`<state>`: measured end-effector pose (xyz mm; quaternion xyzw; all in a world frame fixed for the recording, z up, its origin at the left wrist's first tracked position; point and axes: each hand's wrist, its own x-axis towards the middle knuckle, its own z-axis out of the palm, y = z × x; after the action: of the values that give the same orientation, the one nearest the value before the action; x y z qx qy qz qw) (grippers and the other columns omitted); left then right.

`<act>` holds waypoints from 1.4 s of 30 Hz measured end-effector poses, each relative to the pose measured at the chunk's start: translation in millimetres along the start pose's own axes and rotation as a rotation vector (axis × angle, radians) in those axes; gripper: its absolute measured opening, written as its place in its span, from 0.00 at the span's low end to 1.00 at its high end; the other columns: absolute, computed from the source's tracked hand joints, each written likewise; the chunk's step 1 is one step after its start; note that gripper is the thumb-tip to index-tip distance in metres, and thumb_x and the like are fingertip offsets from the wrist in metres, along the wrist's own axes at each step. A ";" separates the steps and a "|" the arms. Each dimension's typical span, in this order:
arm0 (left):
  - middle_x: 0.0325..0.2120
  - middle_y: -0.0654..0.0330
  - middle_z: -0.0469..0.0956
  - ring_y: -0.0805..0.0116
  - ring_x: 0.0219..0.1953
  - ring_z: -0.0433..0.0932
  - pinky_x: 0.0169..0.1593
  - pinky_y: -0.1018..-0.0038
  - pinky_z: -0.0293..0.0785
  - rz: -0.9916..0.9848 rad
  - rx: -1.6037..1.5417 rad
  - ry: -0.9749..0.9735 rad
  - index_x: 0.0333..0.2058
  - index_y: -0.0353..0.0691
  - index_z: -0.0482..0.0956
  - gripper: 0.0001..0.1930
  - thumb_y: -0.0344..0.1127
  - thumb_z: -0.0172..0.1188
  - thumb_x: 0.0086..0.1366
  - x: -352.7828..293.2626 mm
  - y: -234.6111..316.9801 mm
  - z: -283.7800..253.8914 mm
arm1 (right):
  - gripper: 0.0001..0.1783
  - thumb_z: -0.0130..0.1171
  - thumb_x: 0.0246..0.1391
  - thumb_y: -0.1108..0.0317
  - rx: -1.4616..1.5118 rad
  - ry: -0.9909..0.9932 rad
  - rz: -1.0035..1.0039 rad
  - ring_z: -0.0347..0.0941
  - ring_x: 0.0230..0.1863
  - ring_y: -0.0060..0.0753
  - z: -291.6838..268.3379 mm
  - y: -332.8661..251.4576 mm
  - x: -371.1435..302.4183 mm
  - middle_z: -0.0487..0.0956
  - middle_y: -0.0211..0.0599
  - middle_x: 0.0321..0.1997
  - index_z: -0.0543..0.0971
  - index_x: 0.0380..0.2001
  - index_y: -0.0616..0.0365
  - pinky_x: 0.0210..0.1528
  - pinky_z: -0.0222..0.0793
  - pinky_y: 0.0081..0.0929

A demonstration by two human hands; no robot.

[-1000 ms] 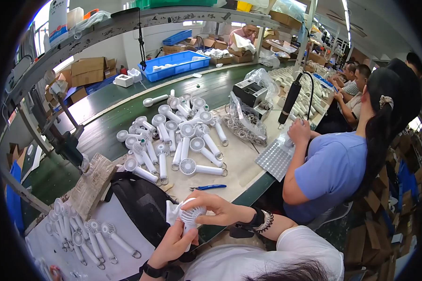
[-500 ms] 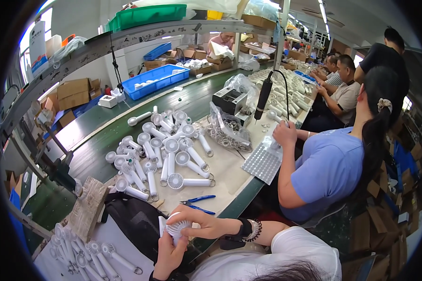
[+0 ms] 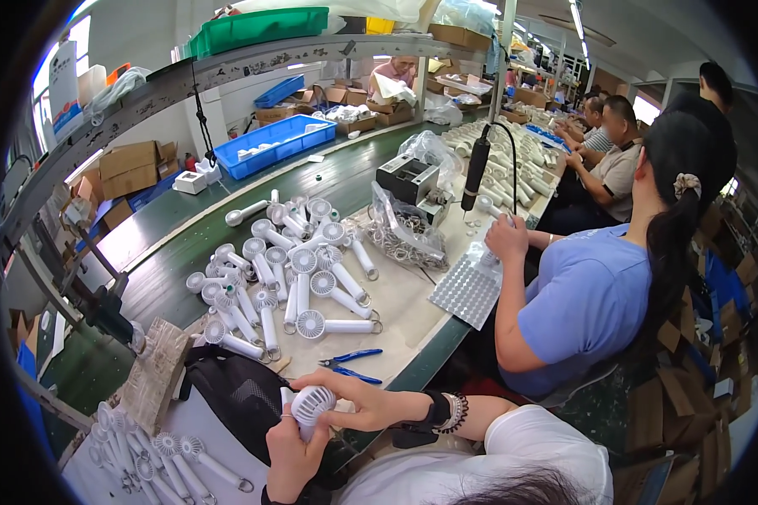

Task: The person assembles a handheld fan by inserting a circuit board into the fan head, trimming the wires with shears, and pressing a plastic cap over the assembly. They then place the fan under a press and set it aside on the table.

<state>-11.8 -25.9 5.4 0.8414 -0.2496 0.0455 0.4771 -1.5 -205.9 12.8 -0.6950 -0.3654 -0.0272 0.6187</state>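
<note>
Between my two hands is a white handheld fan [image 3: 313, 406], its round grille tilted up toward me. My left hand [image 3: 293, 454] is closed round its lower left side, and my right hand [image 3: 354, 401] grips it from the right, thumb near the grille's edge. The fan's handle is mostly hidden by my fingers. Just beyond my hands, blue-handled nippers [image 3: 354, 367] lie on the bench, jaws apart. A heap of white handheld fans [image 3: 309, 324] with metal rings at their handle ends spreads farther off. More fans [image 3: 173, 461] lie at the lower left.
A black mesh bag [image 3: 237, 404] rests left of my hands beside a worn wooden block [image 3: 156, 370]. Past the heap are a bag of metal rings [image 3: 406, 236], a dark box [image 3: 406, 178] and a hanging electric screwdriver [image 3: 477, 167]. A co-worker in blue [image 3: 581, 286] sits at my right.
The fan has turned in my hands, so its grille faces a different way. My left hand has shifted slightly left. The view has moved a little; the nippers stay on the bench.
</note>
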 end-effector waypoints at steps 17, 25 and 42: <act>0.19 0.49 0.75 0.54 0.20 0.76 0.24 0.70 0.69 -0.087 0.165 -0.015 0.35 0.28 0.70 0.21 0.45 0.58 0.57 -10.5 -5.2 -2.4 | 0.24 0.54 0.52 0.71 0.217 -0.008 0.172 0.63 0.52 0.25 12.8 13.8 -5.9 0.64 0.35 0.50 0.62 0.53 0.57 0.47 0.68 0.25; 0.17 0.47 0.74 0.50 0.20 0.75 0.22 0.65 0.69 -0.018 0.123 -0.033 0.32 0.29 0.70 0.19 0.42 0.61 0.53 -8.1 -4.6 -13.2 | 0.25 0.57 0.49 0.70 0.139 -0.084 0.169 0.65 0.52 0.26 4.1 8.2 5.2 0.66 0.35 0.50 0.64 0.52 0.57 0.46 0.70 0.26; 0.16 0.50 0.73 0.53 0.19 0.75 0.22 0.66 0.70 -0.077 0.339 -0.222 0.34 0.28 0.69 0.25 0.47 0.63 0.50 -2.8 16.4 -23.0 | 0.24 0.56 0.45 0.75 -0.217 -0.145 -0.034 0.66 0.41 0.47 2.0 12.5 1.4 0.67 0.44 0.41 0.63 0.47 0.58 0.42 0.63 0.34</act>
<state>-18.2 -12.8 29.7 0.9184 -0.2570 -0.0244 0.2998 5.5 -203.2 2.6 -0.7518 -0.4157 -0.0264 0.5111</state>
